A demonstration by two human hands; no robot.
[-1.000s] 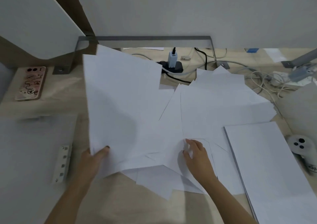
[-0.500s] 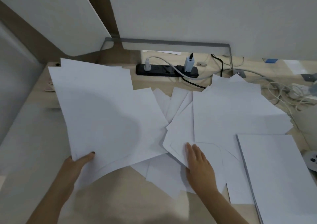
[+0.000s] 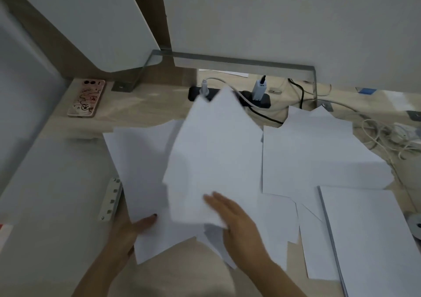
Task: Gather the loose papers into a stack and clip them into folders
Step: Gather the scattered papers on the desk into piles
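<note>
White loose papers [image 3: 319,155] lie fanned over the wooden desk. My left hand [image 3: 134,230] grips the lower left corner of a bunch of sheets [image 3: 141,160], thumb on top. My right hand [image 3: 234,221] holds a blurred bundle of sheets [image 3: 216,155], its fingers flat on top and its thumb hidden below. That bundle is raised over the left bunch and reaches up across the power strip. A neat stack [image 3: 376,239] with a grey edge lies at the right. At the left sits a pale grey folder [image 3: 57,194] with a white clip strip [image 3: 110,199].
A phone in a pink case [image 3: 87,98] lies at the back left. A black power strip [image 3: 262,98] with plugs sits under the white partition, and tangled white cables [image 3: 387,135] lie at the back right. A round grey object [image 3: 415,226] shows at the right edge.
My right hand has lifted its sheets and swung them left over the bunch in my left hand. The left bunch has come down and right, uncovering the phone and the folder.
</note>
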